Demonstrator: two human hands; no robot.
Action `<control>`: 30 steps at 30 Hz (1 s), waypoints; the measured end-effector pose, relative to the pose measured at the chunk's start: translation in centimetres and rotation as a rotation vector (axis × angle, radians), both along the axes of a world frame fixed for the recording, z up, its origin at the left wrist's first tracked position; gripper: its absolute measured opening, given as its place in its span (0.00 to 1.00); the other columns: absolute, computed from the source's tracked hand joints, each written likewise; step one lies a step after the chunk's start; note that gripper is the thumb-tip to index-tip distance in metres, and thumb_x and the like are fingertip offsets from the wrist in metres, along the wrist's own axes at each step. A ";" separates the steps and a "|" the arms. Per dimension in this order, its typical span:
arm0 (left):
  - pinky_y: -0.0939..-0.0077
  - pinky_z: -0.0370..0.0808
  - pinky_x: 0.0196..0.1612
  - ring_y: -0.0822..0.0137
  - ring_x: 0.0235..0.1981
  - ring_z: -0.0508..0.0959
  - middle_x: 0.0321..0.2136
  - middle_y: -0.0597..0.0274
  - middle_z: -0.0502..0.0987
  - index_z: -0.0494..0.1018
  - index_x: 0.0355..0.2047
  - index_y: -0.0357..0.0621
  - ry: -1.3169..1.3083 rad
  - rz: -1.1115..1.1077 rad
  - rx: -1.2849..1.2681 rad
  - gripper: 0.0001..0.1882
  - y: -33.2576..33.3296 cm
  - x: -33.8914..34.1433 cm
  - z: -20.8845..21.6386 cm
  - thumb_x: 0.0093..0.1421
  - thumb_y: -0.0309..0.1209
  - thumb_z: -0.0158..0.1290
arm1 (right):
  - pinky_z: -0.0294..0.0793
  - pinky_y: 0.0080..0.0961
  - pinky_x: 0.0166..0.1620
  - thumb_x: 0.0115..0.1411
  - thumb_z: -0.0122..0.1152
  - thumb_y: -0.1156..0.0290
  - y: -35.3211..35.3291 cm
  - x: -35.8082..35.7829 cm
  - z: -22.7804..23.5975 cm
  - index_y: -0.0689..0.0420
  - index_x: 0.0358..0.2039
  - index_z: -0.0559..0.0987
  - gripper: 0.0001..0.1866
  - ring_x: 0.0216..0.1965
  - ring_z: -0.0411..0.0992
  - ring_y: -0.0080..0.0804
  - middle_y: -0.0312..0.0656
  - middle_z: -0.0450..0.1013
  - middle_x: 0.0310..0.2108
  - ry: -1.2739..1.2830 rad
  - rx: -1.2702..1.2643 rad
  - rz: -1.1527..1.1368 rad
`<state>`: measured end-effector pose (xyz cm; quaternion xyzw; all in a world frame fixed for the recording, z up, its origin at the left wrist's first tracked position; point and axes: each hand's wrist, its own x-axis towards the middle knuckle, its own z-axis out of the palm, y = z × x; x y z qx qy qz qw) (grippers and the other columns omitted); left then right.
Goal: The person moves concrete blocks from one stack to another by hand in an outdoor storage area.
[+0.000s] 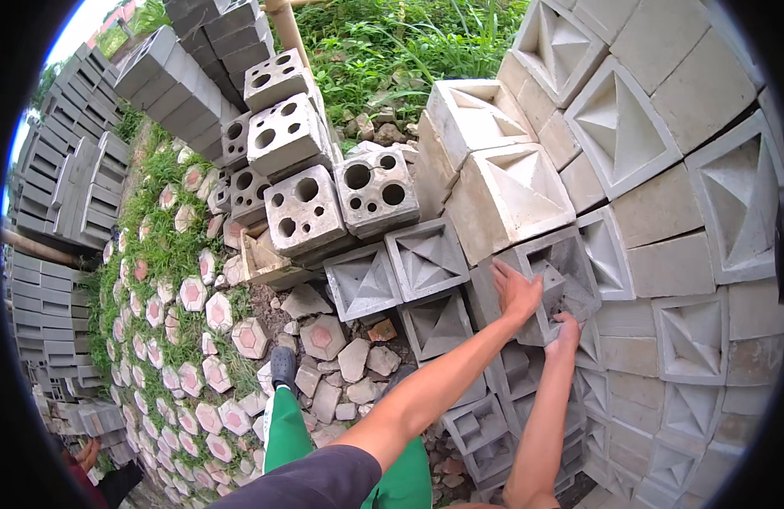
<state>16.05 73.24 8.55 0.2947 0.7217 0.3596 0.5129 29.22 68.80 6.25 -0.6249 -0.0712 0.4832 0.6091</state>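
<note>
A grey hollow concrete block with a recessed, angled face sits against the wall of stacked blocks, between my two hands. My left hand lies over its left side, fingers stretched along the surface. Gripping the lower edge near the front corner is my right hand; some of its fingers are hidden behind the block. Below my forearms stand more grey blocks in a stack. Two grey blocks with pyramid-like recesses lie left of my left hand.
Pale patterned blocks form a tall stack on the right. Blocks with round holes are piled at the centre left. Loose stones and hexagonal pavers cover the ground. Another person's hand shows at lower left beside grey stacks.
</note>
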 end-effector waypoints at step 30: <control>0.70 0.65 0.54 0.62 0.50 0.69 0.49 0.54 0.69 0.59 0.55 0.35 -0.479 0.650 -0.331 0.30 -41.5 -15.5 -7.5 0.52 0.31 0.51 | 0.52 0.27 0.61 0.37 0.47 0.89 -28.0 -17.4 0.3 0.57 0.66 0.45 0.51 0.62 0.55 0.40 0.49 0.54 0.62 -0.353 -0.423 0.723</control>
